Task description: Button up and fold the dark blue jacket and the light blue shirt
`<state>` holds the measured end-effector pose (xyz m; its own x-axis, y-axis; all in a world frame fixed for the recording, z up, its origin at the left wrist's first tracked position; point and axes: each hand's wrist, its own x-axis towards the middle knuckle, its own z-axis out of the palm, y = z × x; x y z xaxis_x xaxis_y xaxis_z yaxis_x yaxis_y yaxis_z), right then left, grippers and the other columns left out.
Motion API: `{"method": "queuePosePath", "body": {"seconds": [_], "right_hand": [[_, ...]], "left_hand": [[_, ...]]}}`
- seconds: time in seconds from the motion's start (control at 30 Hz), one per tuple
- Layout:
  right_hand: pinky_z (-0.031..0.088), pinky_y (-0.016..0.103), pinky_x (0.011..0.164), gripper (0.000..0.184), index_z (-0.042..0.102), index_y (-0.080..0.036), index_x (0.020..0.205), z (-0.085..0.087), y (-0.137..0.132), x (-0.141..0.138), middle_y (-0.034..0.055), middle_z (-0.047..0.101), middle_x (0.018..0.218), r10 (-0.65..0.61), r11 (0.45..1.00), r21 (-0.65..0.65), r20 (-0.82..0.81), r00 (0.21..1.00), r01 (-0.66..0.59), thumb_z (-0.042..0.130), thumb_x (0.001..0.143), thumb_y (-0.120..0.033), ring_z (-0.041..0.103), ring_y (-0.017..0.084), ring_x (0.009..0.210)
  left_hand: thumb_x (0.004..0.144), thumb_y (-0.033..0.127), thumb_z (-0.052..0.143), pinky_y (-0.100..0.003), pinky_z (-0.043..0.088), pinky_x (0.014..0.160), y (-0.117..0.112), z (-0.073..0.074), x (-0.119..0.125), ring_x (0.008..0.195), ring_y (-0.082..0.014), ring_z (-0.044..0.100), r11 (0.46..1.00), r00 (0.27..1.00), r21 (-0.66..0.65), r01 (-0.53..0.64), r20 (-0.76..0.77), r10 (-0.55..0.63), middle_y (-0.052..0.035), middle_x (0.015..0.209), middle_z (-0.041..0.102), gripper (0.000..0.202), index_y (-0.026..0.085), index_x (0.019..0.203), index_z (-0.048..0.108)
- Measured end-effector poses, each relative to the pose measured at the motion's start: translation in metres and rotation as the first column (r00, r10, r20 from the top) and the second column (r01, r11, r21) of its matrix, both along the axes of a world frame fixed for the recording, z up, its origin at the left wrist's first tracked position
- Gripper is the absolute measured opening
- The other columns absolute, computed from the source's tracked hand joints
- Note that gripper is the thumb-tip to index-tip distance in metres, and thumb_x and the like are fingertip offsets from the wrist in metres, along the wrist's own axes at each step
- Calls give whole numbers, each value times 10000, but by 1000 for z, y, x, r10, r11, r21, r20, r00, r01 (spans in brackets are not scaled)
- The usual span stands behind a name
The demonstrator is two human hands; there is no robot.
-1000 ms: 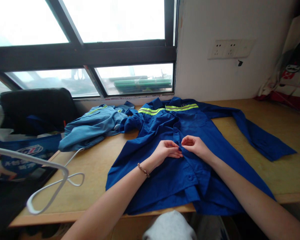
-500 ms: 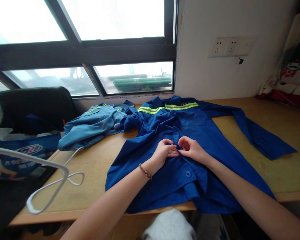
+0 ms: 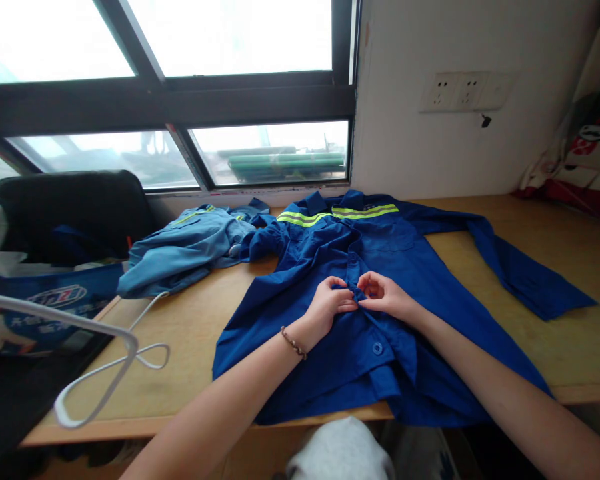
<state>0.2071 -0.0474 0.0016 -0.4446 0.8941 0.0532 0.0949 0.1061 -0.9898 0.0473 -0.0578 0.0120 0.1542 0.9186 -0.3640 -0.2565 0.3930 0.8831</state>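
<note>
A dark blue work shirt (image 3: 430, 300) with yellow-and-grey reflective strips across the chest lies front up, its collar toward the window. My left hand (image 3: 330, 303) pinches the front edge of the shirt near its middle. Close beside it, my right hand (image 3: 385, 293) is closed on the other side of the same front placket. The fingertips of both hands almost meet; any button between them is hidden. One blue button (image 3: 377, 348) shows lower down, near the hem. The shirt's right-hand sleeve (image 3: 520, 267) stretches out across the table.
A lighter blue garment (image 3: 190, 243) lies bunched on the wooden table (image 3: 170, 360), left of the shirt. A white cable (image 3: 95, 320) loops at the left, near a black chair back (image 3: 75, 213) and a blue printed bag (image 3: 55, 300). Wall sockets (image 3: 465, 92) are at upper right.
Both hands stay on the placket with only tiny finger movement. The whole view has shifted slightly; the shirt lies as before.
</note>
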Motion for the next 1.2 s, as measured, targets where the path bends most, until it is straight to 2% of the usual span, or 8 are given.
{"method": "queuePosePath", "body": {"seconds": [0.1,0.2,0.3,0.57,0.83,0.97,1.07,1.2], "right_hand": [[367,190,505,289,542,-174,831,-1,2,1,-22,550,738,-64,985,-162,-51,997,55,674,630,-334,490,68,572],[395,194,517,305,560,-172,808,-2,4,3,-31,567,675,-137,946,-310,-111,984,97,695,607,-358,505,64,538],[402,190,499,317,568,-171,789,-3,4,3,-35,574,645,-160,927,-360,-134,978,102,714,582,-362,503,57,502],[397,186,456,311,569,-157,775,-5,5,3,-28,581,597,-133,972,-202,-53,990,120,692,609,-389,505,65,472],[374,183,410,354,455,-184,779,-12,6,3,-77,500,509,-112,960,-268,-121,986,76,701,608,-374,459,63,419],[367,193,398,370,398,-205,762,-9,2,-1,-77,508,554,-198,978,-101,-149,969,184,689,618,-382,458,68,415],[380,200,421,343,376,-212,750,-3,-3,-6,-63,533,628,-260,962,39,-159,953,269,665,651,-366,476,67,449],[365,196,405,375,341,-223,761,-1,-5,-9,-75,530,611,-269,960,27,-178,946,278,666,646,-372,459,66,433]], "left_hand": [[584,27,572,-229,506,525,-2,2,1,464,-102,568,997,999,72,22,-46,-19,24,513,553,301,163,800,411],[571,46,591,-207,492,514,-4,2,2,475,-102,570,986,996,157,61,-74,-50,27,511,565,306,161,800,425],[563,60,600,-194,478,501,-5,0,2,472,-99,564,971,993,216,100,-78,-85,27,512,577,314,161,811,436],[559,75,612,-207,483,518,-4,-4,2,474,-93,560,966,993,233,111,-68,-98,36,511,576,327,164,819,433],[562,84,629,-217,488,536,-3,-8,1,481,-90,558,960,987,234,157,-58,-147,42,515,570,348,166,838,433],[595,131,645,-233,493,563,-5,-3,4,518,-103,583,969,990,201,141,-38,-136,23,577,588,342,168,843,412],[596,175,685,-232,489,578,-8,0,5,537,-95,578,973,993,195,121,-10,-121,39,591,566,388,175,855,395],[524,149,736,-200,451,544,-7,-2,5,505,-72,532,961,990,239,136,3,-141,81,556,508,480,186,857,393]]}}
